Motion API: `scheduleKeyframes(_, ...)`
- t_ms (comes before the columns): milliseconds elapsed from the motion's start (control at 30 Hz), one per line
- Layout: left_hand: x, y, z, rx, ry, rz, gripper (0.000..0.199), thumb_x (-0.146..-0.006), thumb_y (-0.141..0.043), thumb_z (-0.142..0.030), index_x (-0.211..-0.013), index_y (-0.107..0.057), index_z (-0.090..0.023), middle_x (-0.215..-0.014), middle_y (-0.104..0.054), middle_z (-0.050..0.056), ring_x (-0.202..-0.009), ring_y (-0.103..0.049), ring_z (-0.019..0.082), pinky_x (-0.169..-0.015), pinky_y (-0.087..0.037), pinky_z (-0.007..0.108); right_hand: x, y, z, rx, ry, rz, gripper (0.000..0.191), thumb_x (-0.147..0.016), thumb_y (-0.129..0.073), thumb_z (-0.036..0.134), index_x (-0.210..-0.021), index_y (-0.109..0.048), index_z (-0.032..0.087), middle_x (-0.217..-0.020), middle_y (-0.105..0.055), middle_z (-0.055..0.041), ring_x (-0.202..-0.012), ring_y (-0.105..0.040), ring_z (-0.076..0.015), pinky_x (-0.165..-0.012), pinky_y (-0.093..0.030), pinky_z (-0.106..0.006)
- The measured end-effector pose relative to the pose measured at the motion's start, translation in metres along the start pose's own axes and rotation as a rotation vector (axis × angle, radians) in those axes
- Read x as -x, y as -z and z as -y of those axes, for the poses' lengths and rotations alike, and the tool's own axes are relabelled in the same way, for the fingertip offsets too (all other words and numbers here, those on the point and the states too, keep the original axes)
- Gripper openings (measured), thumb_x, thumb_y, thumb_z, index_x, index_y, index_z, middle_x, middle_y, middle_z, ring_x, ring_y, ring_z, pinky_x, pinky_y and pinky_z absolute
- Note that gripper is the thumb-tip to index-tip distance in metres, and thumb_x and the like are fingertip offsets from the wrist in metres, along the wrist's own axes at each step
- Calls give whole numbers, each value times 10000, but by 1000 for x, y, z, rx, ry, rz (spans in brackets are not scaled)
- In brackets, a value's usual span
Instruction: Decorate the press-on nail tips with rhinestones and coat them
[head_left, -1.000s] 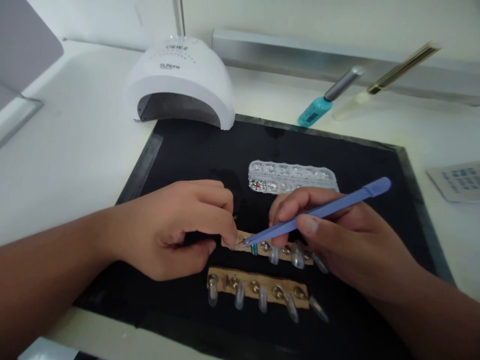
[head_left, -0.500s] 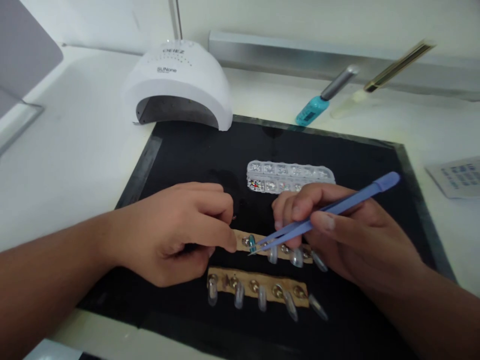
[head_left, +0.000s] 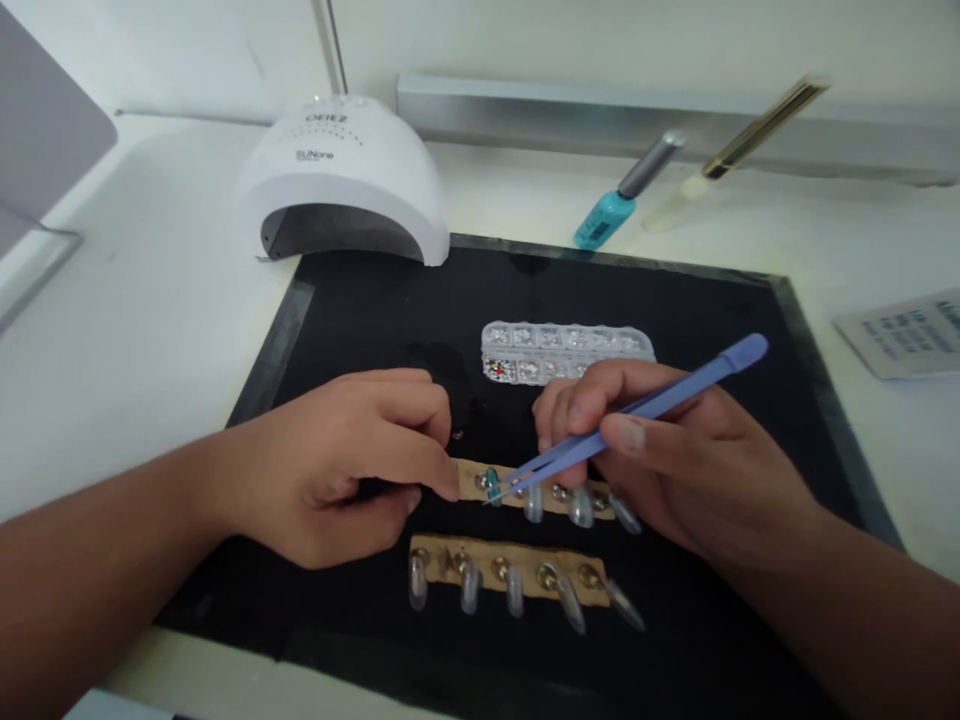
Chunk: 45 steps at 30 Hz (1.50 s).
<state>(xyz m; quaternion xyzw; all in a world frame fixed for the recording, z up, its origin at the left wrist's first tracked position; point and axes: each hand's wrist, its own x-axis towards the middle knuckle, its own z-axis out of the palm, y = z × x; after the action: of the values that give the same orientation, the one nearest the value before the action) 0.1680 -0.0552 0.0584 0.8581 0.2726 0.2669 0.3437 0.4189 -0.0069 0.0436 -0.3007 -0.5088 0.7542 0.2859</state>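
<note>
My right hand (head_left: 667, 450) pinches blue tweezers (head_left: 645, 408), their thin tips slightly apart at a teal-painted false nail (head_left: 492, 484). That nail sits near the left end of the upper cardboard strip (head_left: 469, 478), which carries several clear false nails (head_left: 580, 507) on round metal studs. With its fingers curled, my left hand (head_left: 352, 460) presses the strip's left end under the index fingertip. Below lies a second cardboard strip (head_left: 480, 552) with clear nails along it. A clear compartment case of rhinestones (head_left: 525, 352) lies behind, partly covered by my right hand.
A white nail lamp (head_left: 352, 170) stands at the back left of the black mat (head_left: 390, 300). Behind the mat are a teal polish bottle (head_left: 607, 215) and a pale bottle with a gold cap (head_left: 757, 130). A printed card (head_left: 907, 335) lies at the right.
The whole view has shifted slightly, so things appear a little further left. Both hands keep their poses, with the tweezer tips still at the teal nail.
</note>
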Motion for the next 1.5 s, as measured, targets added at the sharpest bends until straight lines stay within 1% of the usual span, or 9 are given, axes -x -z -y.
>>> scheduleKeyframes(267,2,2,0,122,49,-112,241,-769,-506,16,-903,-611,-155,-812,-553,26,-723,-531,98,-628,-437,218,1,2,-1,-34,33,35,175,-808,-751,352,-801,-693,187,-636,-657,-18,-620,-617,-139,-554,-477,-250)
scheduleKeyframes(467,2,1,4,-9,125,-223,158,-785,-516,-7,-804,-534,-163,-773,-522,3,-733,-504,107,-648,-410,235,1,3,-4,-56,69,41,168,-814,-744,344,-806,-690,186,-631,-652,-15,-626,-616,-141,-550,-470,-253)
scheduleKeyframes(600,2,0,12,-97,222,-289,126,-783,-529,-54,-786,-481,-170,-772,-508,-9,-706,-484,107,-644,-399,243,1,0,-1,-39,199,1,141,-809,-744,336,-804,-708,200,-618,-648,-6,-619,-608,-144,-597,-477,-288)
scheduleKeyframes(733,5,-2,13,-133,303,-364,91,-803,-539,-110,-819,-479,-177,-789,-512,-6,-727,-484,121,-661,-412,257,11,-10,21,45,412,-75,115,-801,-755,353,-783,-729,242,-610,-643,10,-580,-601,-140,-600,-477,-305)
scheduleKeyframes(867,2,5,-13,-125,336,-431,126,-832,-541,-123,-932,-505,-190,-855,-530,-6,-769,-507,124,-684,-428,260,30,-15,54,138,559,-139,71,-804,-762,346,-814,-746,277,-652,-666,-2,-596,-612,-150,-596,-490,-322)
scheduleKeyframes(1033,-34,33,-34,-157,253,-434,138,-817,-535,-130,-943,-513,-181,-812,-538,-9,-695,-494,114,-632,-412,261,33,1,85,235,607,-261,142,-724,-834,360,-772,-742,263,-710,-670,-8,-661,-635,-164,-716,-515,-360)
scheduleKeyframes(1233,-75,38,9,-232,83,-309,157,-764,-483,-63,-873,-522,-169,-816,-558,6,-725,-514,119,-659,-439,255,5,28,88,224,567,-196,38,-856,-693,275,-865,-695,239,-811,-658,-4,-778,-647,-165,-826,-497,-372)
scheduleKeyframes(1367,-75,22,35,-242,52,-196,80,-817,-520,-126,-871,-567,-164,-851,-600,27,-787,-552,146,-721,-464,286,-10,37,65,252,577,-62,116,-800,-742,314,-823,-694,211,-736,-666,-22,-695,-636,-173,-622,-496,-314)
scheduleKeyframes(1500,-68,13,51,-213,22,-115,167,-862,-602,-284,-977,-602,-163,-952,-640,64,-913,-565,193,-823,-475,349,-12,47,42,347,475,-3,100,-840,-697,311,-839,-689,211,-728,-658,-17,-667,-601,-160,-608,-483,-308)
